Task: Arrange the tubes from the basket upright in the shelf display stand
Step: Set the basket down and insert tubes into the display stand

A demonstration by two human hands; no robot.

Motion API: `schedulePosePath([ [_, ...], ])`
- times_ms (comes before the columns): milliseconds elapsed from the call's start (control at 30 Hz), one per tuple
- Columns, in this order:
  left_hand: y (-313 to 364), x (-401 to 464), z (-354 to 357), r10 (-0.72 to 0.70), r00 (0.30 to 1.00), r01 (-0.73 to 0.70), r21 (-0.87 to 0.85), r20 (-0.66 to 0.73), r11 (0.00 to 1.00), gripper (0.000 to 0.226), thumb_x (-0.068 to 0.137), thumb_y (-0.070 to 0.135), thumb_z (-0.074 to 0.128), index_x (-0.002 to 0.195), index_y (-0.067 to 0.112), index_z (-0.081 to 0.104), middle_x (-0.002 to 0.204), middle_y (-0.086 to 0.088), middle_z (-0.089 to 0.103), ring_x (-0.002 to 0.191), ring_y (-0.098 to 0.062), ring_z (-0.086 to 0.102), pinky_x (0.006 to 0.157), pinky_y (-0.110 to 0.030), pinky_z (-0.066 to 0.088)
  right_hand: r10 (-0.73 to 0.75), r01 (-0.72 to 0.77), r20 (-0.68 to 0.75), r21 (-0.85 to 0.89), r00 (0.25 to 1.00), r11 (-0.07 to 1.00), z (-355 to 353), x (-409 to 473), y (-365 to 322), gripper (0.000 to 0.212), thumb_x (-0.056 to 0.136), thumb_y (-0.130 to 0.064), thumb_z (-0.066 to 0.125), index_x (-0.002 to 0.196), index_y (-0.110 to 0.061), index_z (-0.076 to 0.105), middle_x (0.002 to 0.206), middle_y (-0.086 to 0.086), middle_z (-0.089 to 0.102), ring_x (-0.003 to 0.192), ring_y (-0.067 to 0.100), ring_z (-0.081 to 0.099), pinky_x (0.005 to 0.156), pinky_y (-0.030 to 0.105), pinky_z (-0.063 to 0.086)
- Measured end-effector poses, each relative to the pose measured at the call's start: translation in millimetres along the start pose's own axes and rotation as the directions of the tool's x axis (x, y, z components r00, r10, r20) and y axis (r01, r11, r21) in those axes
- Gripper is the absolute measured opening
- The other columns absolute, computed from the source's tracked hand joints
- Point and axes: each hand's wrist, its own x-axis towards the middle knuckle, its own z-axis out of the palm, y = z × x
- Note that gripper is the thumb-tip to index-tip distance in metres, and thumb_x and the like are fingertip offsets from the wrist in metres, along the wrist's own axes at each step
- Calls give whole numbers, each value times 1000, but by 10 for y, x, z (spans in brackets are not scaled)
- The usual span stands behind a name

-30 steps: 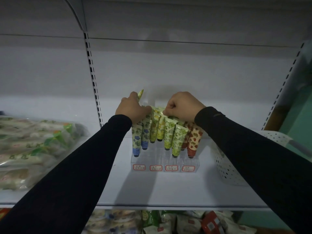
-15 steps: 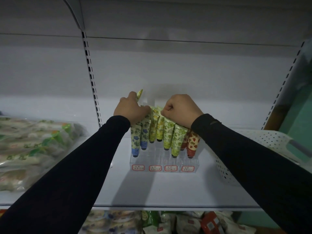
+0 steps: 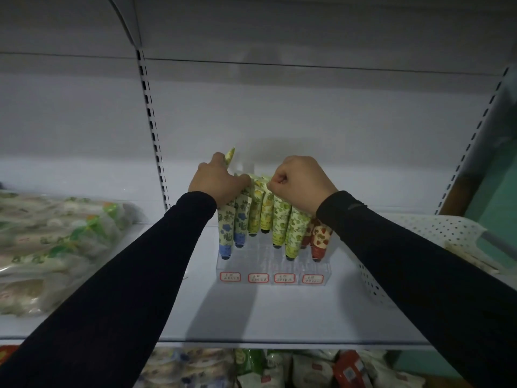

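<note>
The left hand (image 3: 216,182) clenches a green-patterned soft plastic tube (image 3: 230,156) poking above its knuckles. Right of it, the right hand (image 3: 300,184) pinches crimped tube tops in the clear acrylic stand (image 3: 272,271) below. Light, squashy; grip the stiff crimps.

Dim light on a white shelf (image 3: 279,317) with a white back panel (image 3: 307,121) — slotted uprights (image 3: 152,130) left and right. A teal wall (image 3: 498,186) shows far right.

tube tops (image 3: 258,186) behind hands, basket (image 3: 436,231) cut off right
</note>
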Motion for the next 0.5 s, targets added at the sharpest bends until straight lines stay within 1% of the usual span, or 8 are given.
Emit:
schedulePosePath([
  [67,-18,-2,4,-1,1000,1,-15,4,1000,56,81,46,65,125,16,45,112,-12,56,90,-27,59,53,-27,38,24,-24,14,17,1000,1000,8,31,-25,31,90,-21,64,70,3,66,80,12,68,75,22,64,67,25,45],
  [133,-23,-2,4,3,1000,-3,-20,1,1000,55,82,45,65,124,16,45,112,-12,57,90,-27,59,54,-28,39,30,-31,24,7,999,1000,32,62,-48,34,89,-20,63,64,4,60,79,16,69,75,27,65,70,32,51],
  [167,-25,0,7,3,1000,-3,-23,-2,1000,55,82,45,64,124,16,46,112,-12,57,90,-27,59,55,-28,39,41,-42,25,12,999,999,43,69,-51,34,88,-19,63,65,5,59,79,16,69,75,27,65,70,32,51],
  [267,-28,-1,8,7,1000,-7,-11,-7,1000,55,82,45,64,124,16,46,111,-12,57,90,-27,59,57,-30,40,64,-65,16,64,998,996,58,38,-24,32,88,-21,64,68,4,64,75,2,67,72,15,63,66,24,44],
  [333,-34,5,16,4,1000,-4,-17,-6,1000,57,81,46,65,125,16,45,111,-12,57,90,-28,59,59,-30,40,66,-67,18,80,998,995,23,-19,-14,31,89,-23,65,70,1,66,71,-7,60,68,8,59,61,17,38],
  [400,-39,11,17,4,1000,-4,-26,-6,1000,58,81,47,65,125,16,45,112,-12,58,92,-28,59,62,-30,41,57,-59,22,77,998,995,-11,-68,-20,30,90,-24,64,72,0,67,67,-13,54,63,2,52,57,8,32],
  [467,-38,10,21,-3,1000,3,-33,-5,999,57,81,46,65,125,16,45,112,-12,58,92,-28,60,63,-31,42,51,-52,23,66,998,996,-23,-93,-30,30,91,-24,64,73,0,68,67,-13,52,61,1,50,56,7,32],
  [500,-40,9,22,-5,1000,5,-35,-3,999,57,81,46,65,125,16,45,112,-12,57,91,-28,60,61,-30,42,43,-44,13,55,999,998,-18,-94,-33,30,91,-24,64,73,-1,68,68,-11,54,62,4,52,58,11,35],
])
